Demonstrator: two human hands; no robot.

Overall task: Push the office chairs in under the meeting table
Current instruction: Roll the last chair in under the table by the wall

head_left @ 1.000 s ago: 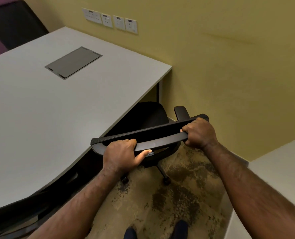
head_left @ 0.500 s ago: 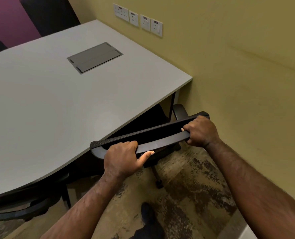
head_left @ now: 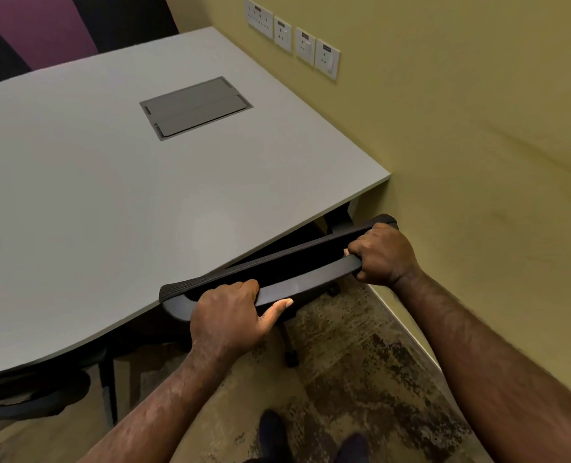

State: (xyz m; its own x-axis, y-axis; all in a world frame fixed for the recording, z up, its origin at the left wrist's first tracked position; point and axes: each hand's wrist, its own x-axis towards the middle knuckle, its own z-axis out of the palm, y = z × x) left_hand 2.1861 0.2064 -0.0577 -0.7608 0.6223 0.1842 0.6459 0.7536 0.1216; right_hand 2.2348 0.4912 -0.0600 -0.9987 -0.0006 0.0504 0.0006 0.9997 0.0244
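Observation:
A black office chair [head_left: 297,267] stands at the near right corner of the grey meeting table [head_left: 110,202]. Its seat is hidden under the tabletop and only the top of its backrest, part of an armrest and two castor legs show. My left hand [head_left: 234,315] grips the left part of the backrest's top edge. My right hand [head_left: 382,255] grips its right end, close to the yellow wall. The backrest lies almost against the table's edge.
The yellow wall [head_left: 478,162] with a row of sockets [head_left: 294,38] runs close on the right. Another black chair [head_left: 26,392] sits under the table at the lower left. A grey cable hatch [head_left: 195,108] is set in the tabletop. My shoes [head_left: 274,432] stand on patterned carpet.
The chair has rolled further in under the table with both hands on its backrest. Its seat, visible a second ago, is now hidden beneath the tabletop.

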